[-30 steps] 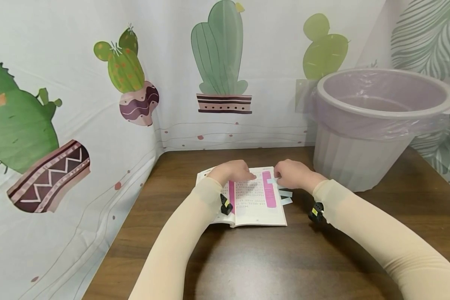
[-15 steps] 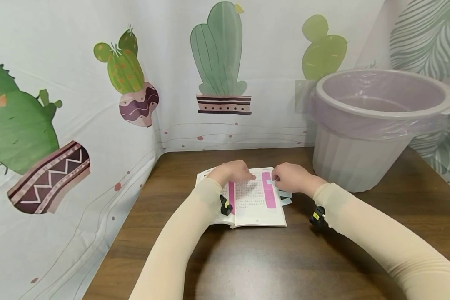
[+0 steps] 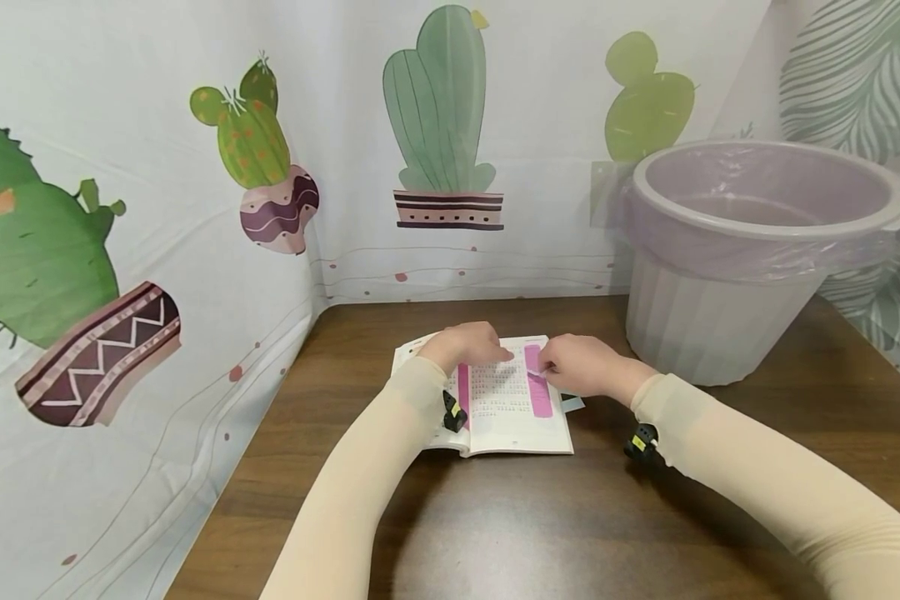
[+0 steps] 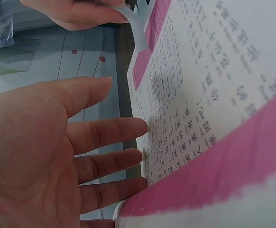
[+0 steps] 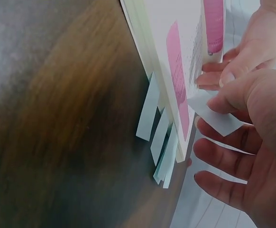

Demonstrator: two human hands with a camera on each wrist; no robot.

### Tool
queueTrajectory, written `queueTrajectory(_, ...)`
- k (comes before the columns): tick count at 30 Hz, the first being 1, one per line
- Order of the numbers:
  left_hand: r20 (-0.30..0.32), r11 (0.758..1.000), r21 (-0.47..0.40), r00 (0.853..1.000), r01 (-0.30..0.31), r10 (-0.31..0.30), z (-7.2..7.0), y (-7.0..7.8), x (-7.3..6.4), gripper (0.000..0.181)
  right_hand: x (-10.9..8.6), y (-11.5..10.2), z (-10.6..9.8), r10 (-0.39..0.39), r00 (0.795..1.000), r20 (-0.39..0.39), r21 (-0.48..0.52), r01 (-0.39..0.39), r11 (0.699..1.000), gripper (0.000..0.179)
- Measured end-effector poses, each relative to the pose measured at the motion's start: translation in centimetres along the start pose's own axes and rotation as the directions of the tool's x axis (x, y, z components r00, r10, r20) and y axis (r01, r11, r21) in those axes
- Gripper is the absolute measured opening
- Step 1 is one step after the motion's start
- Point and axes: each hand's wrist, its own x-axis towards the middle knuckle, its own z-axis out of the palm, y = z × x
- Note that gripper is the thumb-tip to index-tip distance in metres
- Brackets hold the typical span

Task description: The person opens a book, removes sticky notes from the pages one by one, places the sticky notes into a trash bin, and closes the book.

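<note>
An open book [image 3: 521, 433] with printed text and pink bands lies on the wooden table. My left hand [image 3: 467, 343] spans its inner part; the left wrist view shows that hand's fingers [image 4: 112, 133] straight, their tips touching the page. Over the right page's outer edge, my right hand [image 3: 587, 365] pinches a pale blue sticky tab [image 5: 216, 118] between thumb and index finger. In the left wrist view this tab [image 4: 137, 31] curves up from the pink band, its far end still against the page. Several similar tabs [image 5: 148, 114] stick out from the book's side.
A large pale bin [image 3: 708, 308] lined with a clear bag stands on the table [image 3: 495, 533] at the back right. Behind it hangs a white cloth [image 3: 540, 100] printed with cacti. Small black cameras sit at both wrists.
My right hand has moved slightly left and toward me over the pink band, drawing the tab's outer end inward across the page. The left hand stays in place.
</note>
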Motion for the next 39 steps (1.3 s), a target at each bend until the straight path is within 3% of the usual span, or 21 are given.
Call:
queueTrajectory(10,0.012,1.0,-0.023,1.0,0.016,-0.015,-0.1,0.2,-0.3,0.054,-0.7,-1.1,-0.9,-0.03,1.0,-0.007,-0.028,0.03,0.999,0.015)
queueTrajectory(20,-0.001,1.0,-0.003,1.0,-0.007,0.007,0.0,0.1,-0.2,0.054,-2.1,-2.1,-3.6,-0.133,0.991,-0.023,-0.093,0.13,0.987,0.019)
queueTrajectory(28,-0.002,1.0,-0.009,1.0,0.001,-0.001,0.0,0.2,-0.3,0.054,-3.1,-3.2,-7.4,-0.207,0.977,0.044,-0.096,0.211,0.973,0.019)
queueTrajectory(39,-0.004,1.0,-0.011,1.0,-0.001,0.0,-0.1,0.2,-0.4,0.057,-4.0,-4.5,-15.1,-0.262,0.964,0.034,-0.174,0.264,0.949,0.022)
